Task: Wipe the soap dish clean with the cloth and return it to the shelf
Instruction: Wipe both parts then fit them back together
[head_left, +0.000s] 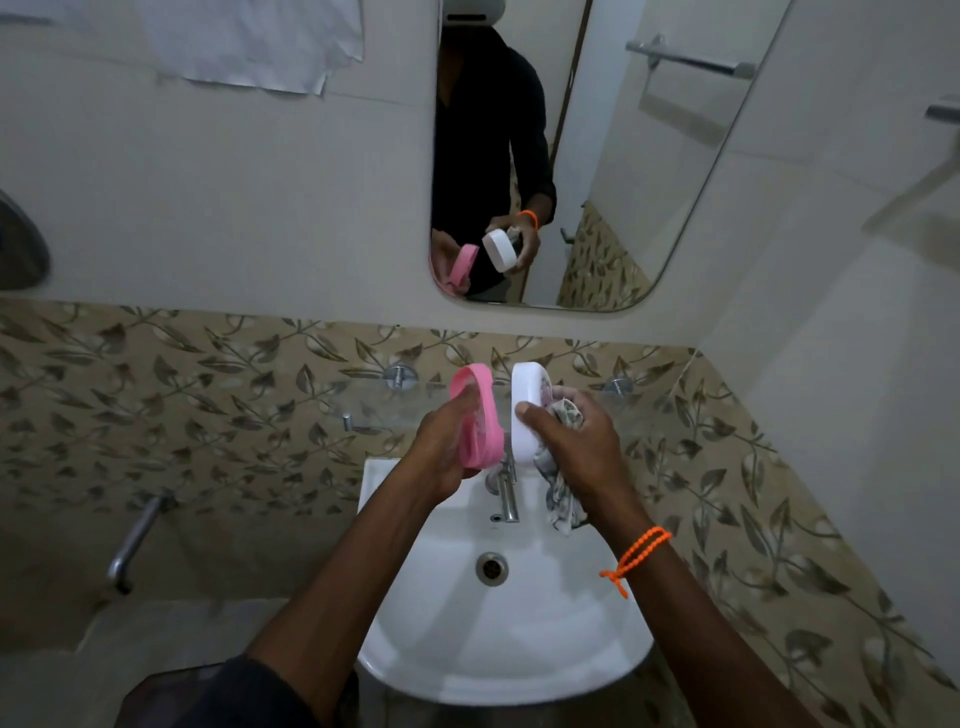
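Soap dish halves numbered two: pink half (478, 423) gripped in left hand (447, 452), white half (527, 415) with one cloth (563, 462) clutched in right hand (571, 447), both upright, long axes vertical.

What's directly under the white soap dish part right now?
Below the white dish part, held by the right hand with the cloth, are the tap and the white sink. Part of the tap base is hidden behind the dish and the cloth.
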